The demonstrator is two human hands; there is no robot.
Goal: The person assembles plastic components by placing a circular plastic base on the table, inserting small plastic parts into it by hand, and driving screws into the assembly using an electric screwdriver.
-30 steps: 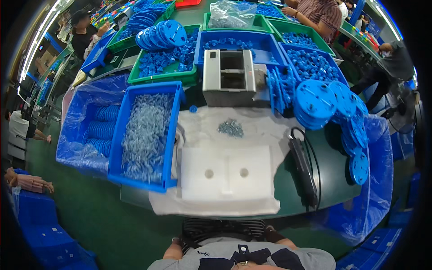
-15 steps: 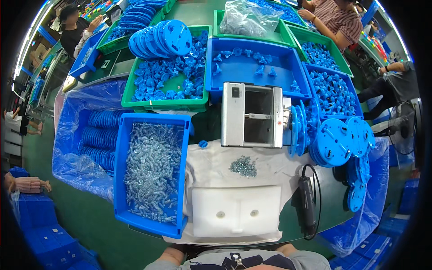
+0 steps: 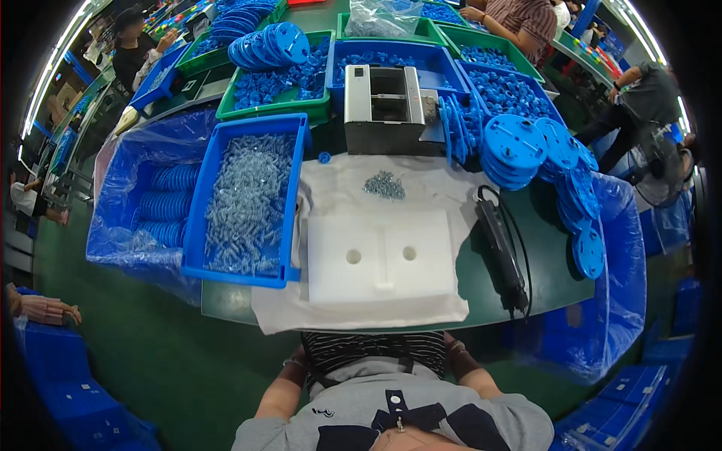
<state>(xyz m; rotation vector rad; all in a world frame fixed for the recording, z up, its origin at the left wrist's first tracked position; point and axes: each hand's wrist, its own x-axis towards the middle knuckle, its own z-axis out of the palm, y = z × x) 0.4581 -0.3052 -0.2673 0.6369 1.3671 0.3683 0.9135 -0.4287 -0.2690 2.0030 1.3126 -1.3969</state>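
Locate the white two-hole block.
Head view, just below centre: white block sits on the cloth, right of the blue spring tray, left of the black tool.

Left hand and right hand both hidden at the near edge of the table (image 3: 481, 301); only left forearm (image 3: 280, 397) and right forearm (image 3: 477, 377) are shown, so contact can't be confirmed. Pieces in the small metal pile (image 3: 384, 186) too small to be identified. Disc rows (image 3: 167, 204) partly covered by the spring tray (image 3: 292, 203). Clear bag (image 3: 383, 19) and striped-shirt co-worker (image 3: 523, 21) cut by the top edge. Lower-left blue boxes (image 3: 75, 391) cropped by the dark rim. Coloured items (image 3: 594, 55), upper right, can't be made out.
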